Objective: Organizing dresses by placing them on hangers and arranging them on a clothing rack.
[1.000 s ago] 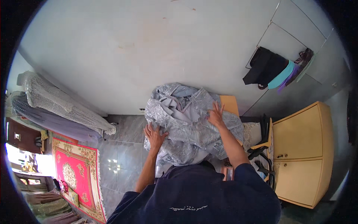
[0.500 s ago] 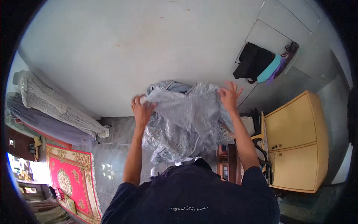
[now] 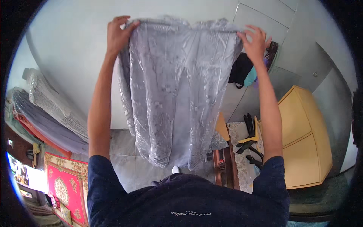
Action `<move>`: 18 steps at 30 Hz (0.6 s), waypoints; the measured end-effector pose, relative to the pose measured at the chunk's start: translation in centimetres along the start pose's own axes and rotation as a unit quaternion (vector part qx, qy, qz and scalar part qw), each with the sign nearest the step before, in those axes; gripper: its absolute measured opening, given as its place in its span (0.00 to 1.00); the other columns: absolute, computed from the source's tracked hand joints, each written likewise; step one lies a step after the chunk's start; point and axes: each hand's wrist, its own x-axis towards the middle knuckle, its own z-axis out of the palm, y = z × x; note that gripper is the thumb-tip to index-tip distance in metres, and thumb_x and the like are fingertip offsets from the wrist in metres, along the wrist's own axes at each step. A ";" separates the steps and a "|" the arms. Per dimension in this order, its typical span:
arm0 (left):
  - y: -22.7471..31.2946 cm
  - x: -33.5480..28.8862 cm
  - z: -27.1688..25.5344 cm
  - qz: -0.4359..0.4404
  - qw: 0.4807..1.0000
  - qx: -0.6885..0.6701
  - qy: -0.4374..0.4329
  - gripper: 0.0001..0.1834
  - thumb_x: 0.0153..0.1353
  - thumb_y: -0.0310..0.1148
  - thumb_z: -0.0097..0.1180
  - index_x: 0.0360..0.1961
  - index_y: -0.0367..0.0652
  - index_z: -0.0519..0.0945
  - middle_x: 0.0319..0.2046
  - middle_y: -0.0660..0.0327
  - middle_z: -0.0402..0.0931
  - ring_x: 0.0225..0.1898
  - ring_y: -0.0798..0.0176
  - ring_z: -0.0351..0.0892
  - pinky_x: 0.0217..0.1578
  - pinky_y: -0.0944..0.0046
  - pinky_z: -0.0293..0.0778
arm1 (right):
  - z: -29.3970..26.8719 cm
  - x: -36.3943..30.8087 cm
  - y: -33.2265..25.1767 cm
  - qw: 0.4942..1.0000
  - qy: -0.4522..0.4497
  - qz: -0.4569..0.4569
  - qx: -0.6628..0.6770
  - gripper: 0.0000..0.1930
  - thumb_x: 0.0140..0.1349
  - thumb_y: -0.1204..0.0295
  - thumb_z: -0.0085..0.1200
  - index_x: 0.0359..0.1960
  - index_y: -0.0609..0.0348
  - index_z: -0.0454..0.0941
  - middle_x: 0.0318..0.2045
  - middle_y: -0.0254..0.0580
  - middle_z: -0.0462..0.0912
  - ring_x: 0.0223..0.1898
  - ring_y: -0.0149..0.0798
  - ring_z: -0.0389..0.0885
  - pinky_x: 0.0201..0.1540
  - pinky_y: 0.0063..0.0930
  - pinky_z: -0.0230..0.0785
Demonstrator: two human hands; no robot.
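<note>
A silver-grey garment [image 3: 157, 72], sheer and shiny with glittering patterns, hangs spread out in front of me. My left hand [image 3: 118, 36] pinches its upper left corner between thumb and fingers. At the upper right corner my right hand [image 3: 255, 43] grips the edge with thumb and forefinger, its other fingers lifted. The top edge is stretched between both hands at arm's length, and the long lower folds drop toward the floor. Whether it is a dress or another kind of garment is hard to tell.
Sparkling garments [image 3: 56, 102] hang along the left, above a red patterned rug [image 3: 62, 185]. A yellow cabinet [image 3: 302, 140] stands at the right, beside a lace-covered surface [image 3: 242, 166] with black objects [image 3: 249, 126]. Black cloth [image 3: 240, 72] hangs on the pale wall [image 3: 83, 49].
Both hands have risen and moved farther apart. The grey garment, bunched before, now hangs stretched open and long between them.
</note>
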 end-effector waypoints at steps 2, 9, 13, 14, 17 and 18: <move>-0.1 1.5 -1.3 0.023 1.000 -0.002 0.013 0.26 0.52 0.48 0.69 0.39 0.33 0.85 0.42 0.47 0.82 0.45 0.49 0.81 0.50 0.57 0.73 | -1.3 1.9 -0.2 0.999 0.042 -0.023 -0.017 0.18 0.54 0.46 0.62 0.38 0.41 0.86 0.52 0.19 0.77 0.62 0.38 0.65 0.67 0.72 0.31; -1.1 7.1 -4.3 0.002 0.999 0.036 -0.015 0.24 0.56 0.50 0.63 0.35 0.35 0.85 0.42 0.45 0.79 0.48 0.47 0.77 0.50 0.50 0.72 | -5.1 7.7 -4.5 0.996 0.045 0.070 0.012 0.11 0.50 0.61 0.68 0.29 0.54 0.86 0.44 0.37 0.80 0.55 0.45 0.71 0.65 0.54 0.50; -0.2 9.5 -5.3 0.004 0.998 0.065 -0.011 0.26 0.57 0.52 0.63 0.37 0.34 0.84 0.43 0.47 0.79 0.49 0.48 0.77 0.51 0.51 0.72 | -7.2 9.0 -3.9 0.995 0.081 0.066 -0.003 0.12 0.52 0.60 0.68 0.31 0.54 0.86 0.43 0.39 0.80 0.53 0.47 0.72 0.62 0.50 0.54; 1.5 10.1 -5.8 0.006 0.998 0.064 -0.006 0.27 0.57 0.53 0.63 0.38 0.34 0.84 0.43 0.48 0.79 0.49 0.48 0.77 0.51 0.51 0.71 | -7.0 9.3 -3.4 0.993 0.104 0.063 -0.016 0.12 0.52 0.60 0.67 0.32 0.54 0.86 0.43 0.39 0.80 0.53 0.47 0.72 0.61 0.49 0.56; 3.2 10.6 -7.7 -0.075 0.996 -0.047 -0.015 0.31 0.57 0.58 0.62 0.42 0.36 0.83 0.47 0.52 0.77 0.48 0.55 0.77 0.48 0.55 0.75 | -6.3 10.3 -3.2 0.988 0.145 0.051 -0.025 0.13 0.54 0.59 0.66 0.32 0.54 0.85 0.43 0.39 0.80 0.51 0.48 0.72 0.57 0.45 0.60; 3.3 11.3 -8.4 -0.114 0.991 -0.059 -0.029 0.33 0.56 0.59 0.63 0.44 0.35 0.82 0.48 0.52 0.76 0.48 0.56 0.77 0.46 0.57 0.76 | -6.2 10.6 -3.4 0.983 0.174 0.059 -0.004 0.13 0.54 0.59 0.66 0.31 0.55 0.84 0.42 0.40 0.81 0.50 0.48 0.73 0.56 0.45 0.61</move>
